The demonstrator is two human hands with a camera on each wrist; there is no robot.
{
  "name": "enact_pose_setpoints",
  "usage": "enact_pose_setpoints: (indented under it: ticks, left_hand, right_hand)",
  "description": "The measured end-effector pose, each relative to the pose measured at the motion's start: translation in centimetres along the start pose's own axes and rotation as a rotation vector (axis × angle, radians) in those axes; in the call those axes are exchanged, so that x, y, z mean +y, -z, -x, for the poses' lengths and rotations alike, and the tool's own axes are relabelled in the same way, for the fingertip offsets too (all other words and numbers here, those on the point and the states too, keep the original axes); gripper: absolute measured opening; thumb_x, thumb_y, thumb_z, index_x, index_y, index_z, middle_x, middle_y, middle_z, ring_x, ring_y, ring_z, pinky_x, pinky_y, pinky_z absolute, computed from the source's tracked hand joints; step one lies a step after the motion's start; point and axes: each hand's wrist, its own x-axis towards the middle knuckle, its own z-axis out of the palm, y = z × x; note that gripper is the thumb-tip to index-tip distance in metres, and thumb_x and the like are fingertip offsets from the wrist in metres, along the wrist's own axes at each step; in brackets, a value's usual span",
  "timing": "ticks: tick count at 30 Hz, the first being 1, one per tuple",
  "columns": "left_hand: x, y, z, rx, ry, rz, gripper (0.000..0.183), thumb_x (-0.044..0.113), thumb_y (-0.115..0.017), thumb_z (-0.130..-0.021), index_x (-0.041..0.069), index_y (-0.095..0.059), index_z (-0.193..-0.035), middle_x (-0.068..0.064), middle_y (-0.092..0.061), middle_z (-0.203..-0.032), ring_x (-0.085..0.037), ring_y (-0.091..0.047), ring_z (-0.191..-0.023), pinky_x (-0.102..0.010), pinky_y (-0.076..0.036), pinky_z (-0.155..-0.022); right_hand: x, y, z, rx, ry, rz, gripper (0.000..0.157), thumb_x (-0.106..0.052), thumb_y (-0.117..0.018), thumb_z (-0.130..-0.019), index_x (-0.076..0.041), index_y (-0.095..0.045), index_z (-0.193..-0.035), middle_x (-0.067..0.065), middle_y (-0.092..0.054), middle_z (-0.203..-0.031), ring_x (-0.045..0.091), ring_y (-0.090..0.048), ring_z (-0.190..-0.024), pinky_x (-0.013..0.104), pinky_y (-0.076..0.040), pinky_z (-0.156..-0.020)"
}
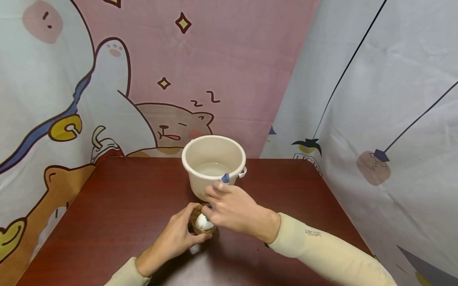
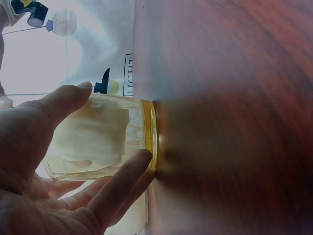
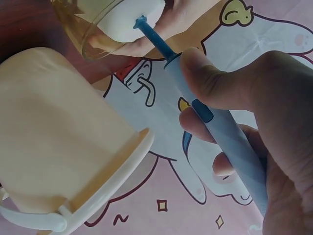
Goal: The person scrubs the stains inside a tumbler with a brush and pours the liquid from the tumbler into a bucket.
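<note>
My left hand (image 1: 177, 232) grips an amber-tinted glass cup (image 2: 93, 132) just above the table, thumb on one side and fingers on the other. With my right hand (image 1: 232, 210) I hold the light blue handle (image 3: 234, 147) of what looks like a cup brush, thumb laid along it. Its thin dark blue shaft (image 3: 159, 41) runs to a rounded white head (image 1: 204, 222), probably sponge, which sits inside the cup. In the left wrist view the white head shows blurred through the glass. The cup's mouth is tilted toward my right hand.
A cream bucket (image 1: 196, 182) stands just beyond both hands, with what looks like clear water at the bottom and a white handle joint (image 1: 243, 172) at its right rim. The dark red table (image 1: 143, 190) ends at a printed cloth backdrop (image 1: 236, 79).
</note>
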Motion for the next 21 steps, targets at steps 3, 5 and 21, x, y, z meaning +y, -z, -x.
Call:
enact_pose_setpoints:
  ticks: [3,5,21]
  left_hand:
    - [-0.1,0.0,0.0,0.001,-0.005,0.007,0.08,0.025,-0.112,-0.08,0.019,-0.065,-0.144,-0.002,-0.08,-0.121,-0.005,-0.072,-0.095,-0.024,-0.062,-0.078]
    - [-0.1,0.0,0.1,0.004,-0.006,0.007,0.079,0.026,-0.112,-0.08,0.019,-0.065,-0.143,-0.002,-0.08,-0.121,-0.005,-0.072,-0.095,-0.025,-0.062,-0.078]
    - [-0.1,-0.1,0.1,0.038,-0.026,-0.013,0.078,0.032,-0.112,-0.079,0.021,-0.064,-0.14,0.003,-0.079,-0.116,-0.008,-0.075,-0.099,-0.029,-0.065,-0.082]
  right_hand:
    - [0.0,0.1,-0.3,0.002,0.003,-0.001,0.018,-0.026,-0.084,-0.099,-0.028,-0.072,-0.085,-0.009,-0.074,-0.087,0.017,-0.054,-0.1,0.031,-0.039,-0.107]
    - [0.0,0.1,-0.4,0.0,0.005,-0.005,0.017,-0.026,-0.084,-0.099,-0.028,-0.073,-0.086,-0.009,-0.074,-0.087,0.017,-0.054,-0.1,0.031,-0.039,-0.107]
    - [0.4,-0.3,-2.5,-0.064,0.015,-0.023,0.013,-0.027,-0.08,-0.103,-0.031,-0.081,-0.091,-0.007,-0.079,-0.095,0.017,-0.058,-0.102,0.032,-0.041,-0.111]
